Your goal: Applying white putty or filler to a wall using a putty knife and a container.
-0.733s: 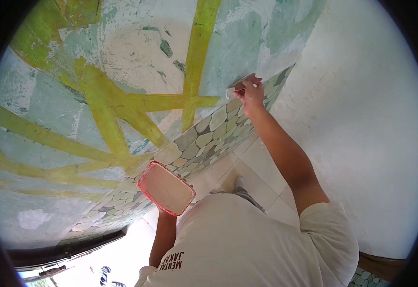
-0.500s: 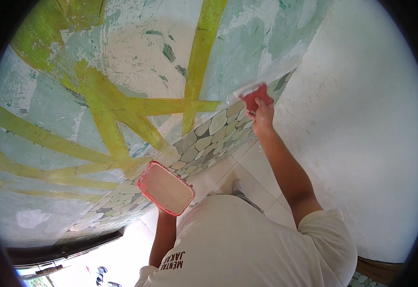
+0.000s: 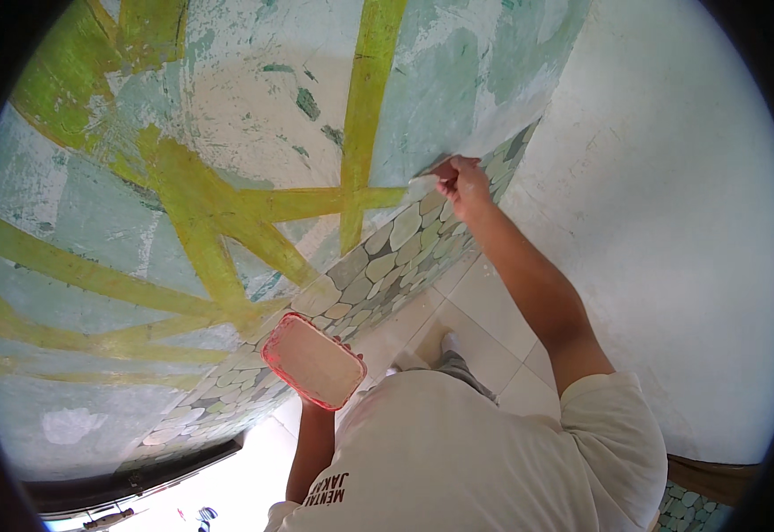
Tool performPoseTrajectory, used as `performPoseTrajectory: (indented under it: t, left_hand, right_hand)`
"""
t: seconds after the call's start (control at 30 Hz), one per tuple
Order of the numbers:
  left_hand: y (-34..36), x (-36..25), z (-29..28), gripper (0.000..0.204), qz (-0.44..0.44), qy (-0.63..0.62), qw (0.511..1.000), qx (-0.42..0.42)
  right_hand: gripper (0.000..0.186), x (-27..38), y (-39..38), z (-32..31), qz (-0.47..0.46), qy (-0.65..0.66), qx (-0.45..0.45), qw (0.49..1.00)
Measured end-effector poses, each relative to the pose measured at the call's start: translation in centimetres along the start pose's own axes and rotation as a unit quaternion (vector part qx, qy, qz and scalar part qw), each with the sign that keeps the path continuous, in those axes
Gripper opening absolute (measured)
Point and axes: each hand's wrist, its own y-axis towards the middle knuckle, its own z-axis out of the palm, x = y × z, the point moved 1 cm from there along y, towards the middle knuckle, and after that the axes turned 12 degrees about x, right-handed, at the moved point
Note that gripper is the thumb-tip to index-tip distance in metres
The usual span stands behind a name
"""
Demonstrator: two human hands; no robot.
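My right hand is closed around a red putty scraper. The scraper lies almost edge-on at the wall, its blade at a whitish strip just above the pebble-stone border. My left hand supports a rectangular tub with a red, smeared rim from underneath, and a few fingertips show along its right side. Smooth off-white paste fills the tub. Most of the left hand is hidden beneath it.
The painted wall has pale green and yellow-green bands with whitish patches. Pebble-stone cladding runs along its foot. A plain white wall stands on the right. Light floor tiles and a foot show below.
My right hand has moved slightly left and up, turning the scraper from face-on to nearly edge-on against the wall. The tub sits slightly lower and further right in view.
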Motion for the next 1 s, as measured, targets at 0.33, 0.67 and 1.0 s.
performPoseTrajectory:
  t: [0.33,0.67,1.0]
  left_hand:
    - [0.0,-0.6,0.5,0.052,-0.003,-0.03,1.0,0.001]
    - [-0.4,-0.3,-0.2,0.058,0.005,-0.004,1.0,0.017]
    - [-0.7,-1.0,0.9,0.055,0.014,-0.014,1.0,-0.016]
  right_hand:
    - [0.017,3.9,-2.0,-2.3,-0.089,0.053,-0.026,0.994]
    - [0.016,1.0,1.1,-1.8,0.028,-0.083,-0.041,0.995]
    - [0.016,5.3,-3.6,2.3,-0.146,-0.081,0.024,0.986]
